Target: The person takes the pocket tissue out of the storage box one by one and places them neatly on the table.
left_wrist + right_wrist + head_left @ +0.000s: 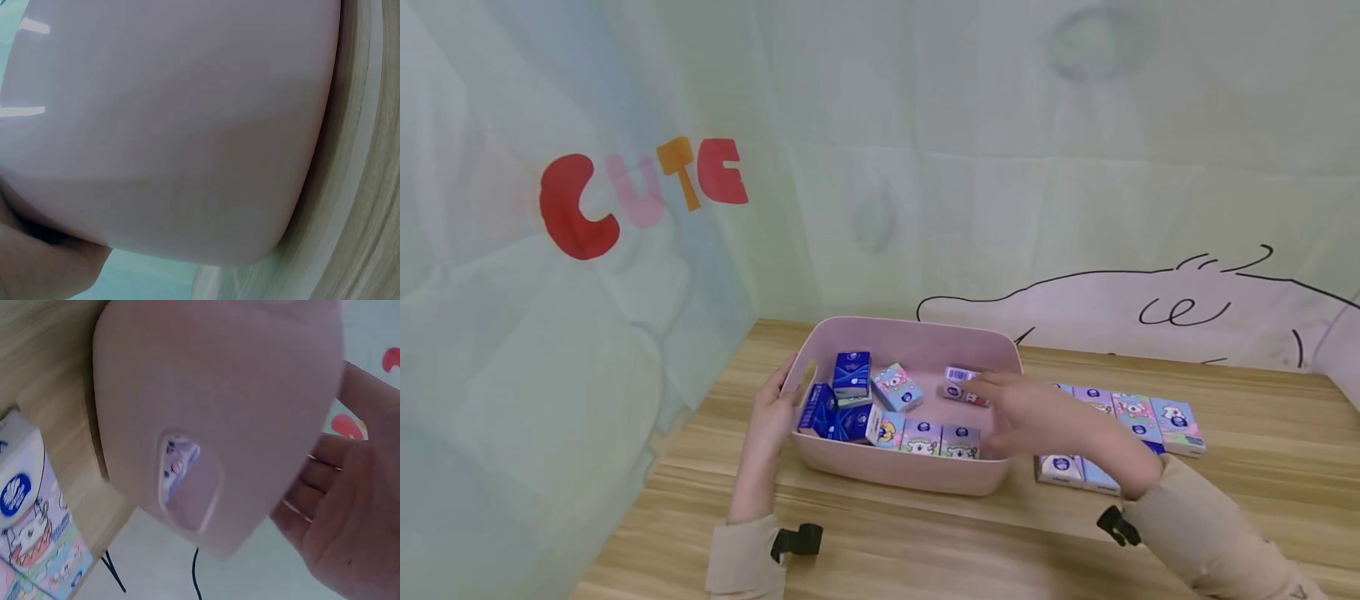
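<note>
A pink plastic bin (895,471) stands on the wooden table. My left hand (769,417) grips its left end beside the handle hole; the left wrist view shows part of that hand (47,265) against the bin wall. Inside lie several pocket tissue packs, dark blue ones (852,372) at the left and pastel cartoon ones (921,436) along the near side. My right hand (1037,412) reaches over the right rim, fingers loosely extended above a pastel tissue pack (962,385) on the bin floor. Seen from the right wrist, this hand (350,506) shows nothing gripped.
To the right of the bin, more pastel tissue packs (1180,425) lie in rows, partly covered by my right forearm. A printed cloth (865,167) hangs behind the table, and another with the letters CUTE (580,208) hangs at the left.
</note>
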A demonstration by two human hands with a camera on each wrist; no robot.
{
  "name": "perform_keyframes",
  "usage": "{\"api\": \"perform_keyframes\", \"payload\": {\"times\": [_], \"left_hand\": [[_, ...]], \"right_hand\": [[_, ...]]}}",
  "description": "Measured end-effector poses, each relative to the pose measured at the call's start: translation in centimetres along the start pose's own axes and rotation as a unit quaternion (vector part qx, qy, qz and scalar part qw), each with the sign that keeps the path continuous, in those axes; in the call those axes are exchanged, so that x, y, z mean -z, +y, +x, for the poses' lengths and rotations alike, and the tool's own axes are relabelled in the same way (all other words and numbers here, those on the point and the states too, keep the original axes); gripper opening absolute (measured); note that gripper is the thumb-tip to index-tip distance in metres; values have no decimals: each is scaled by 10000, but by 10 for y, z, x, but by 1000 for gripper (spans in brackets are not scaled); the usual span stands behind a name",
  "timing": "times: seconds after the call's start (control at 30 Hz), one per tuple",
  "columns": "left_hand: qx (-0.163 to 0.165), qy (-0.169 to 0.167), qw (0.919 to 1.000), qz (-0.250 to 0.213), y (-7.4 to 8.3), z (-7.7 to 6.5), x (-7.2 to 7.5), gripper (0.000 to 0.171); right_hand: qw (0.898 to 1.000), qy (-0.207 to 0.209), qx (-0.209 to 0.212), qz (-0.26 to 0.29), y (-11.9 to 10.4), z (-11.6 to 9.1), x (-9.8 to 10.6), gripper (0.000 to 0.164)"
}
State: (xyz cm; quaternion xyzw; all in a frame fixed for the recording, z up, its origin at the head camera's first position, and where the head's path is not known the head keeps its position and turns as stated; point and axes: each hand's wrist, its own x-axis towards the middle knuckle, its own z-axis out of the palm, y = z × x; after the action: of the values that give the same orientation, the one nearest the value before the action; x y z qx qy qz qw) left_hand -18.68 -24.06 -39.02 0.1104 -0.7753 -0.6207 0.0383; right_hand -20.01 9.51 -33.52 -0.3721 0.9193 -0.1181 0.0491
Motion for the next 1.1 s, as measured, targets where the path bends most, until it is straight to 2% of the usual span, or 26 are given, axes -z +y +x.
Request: {"api": "perform_keyframes", "payload": {"times": [0.2,0.4,0.47,0.6,0.67,0.77,0.93,1.1], "left_hand": [[-66,-29,10000,4,-2,0,0,51],[42,-21,9999,-139,-1,2,0,51],[43,0,9999,-123,-1,2,0,52],[-35,-7,10000,4,-2,2,0,52],[-29,-26,10000,-39,-2,2,-1,52],[-21,-42,9999,-96,-3,2,-2,51],[30,-50,9999,-139,-2,2,-2,50],[114,-26,9998,-133,-1,1,-1,50]], "right_hand": [[9968,-738,-242,-188,-7,20,-18,72],[9888,-1131,-344,-908,-8,35,-23,72],[9843,-1344,-421,-1060,-9,39,-24,65],[9758,-1736,-706,-1131,-13,45,-28,39],[9726,-1800,-740,-1274,-13,47,-32,27],[9702,-1781,-690,-1491,-15,47,-37,19],[9690,-1762,-557,-1639,-15,47,-41,19],[9719,-1836,-583,-1352,-14,49,-44,27]]}}
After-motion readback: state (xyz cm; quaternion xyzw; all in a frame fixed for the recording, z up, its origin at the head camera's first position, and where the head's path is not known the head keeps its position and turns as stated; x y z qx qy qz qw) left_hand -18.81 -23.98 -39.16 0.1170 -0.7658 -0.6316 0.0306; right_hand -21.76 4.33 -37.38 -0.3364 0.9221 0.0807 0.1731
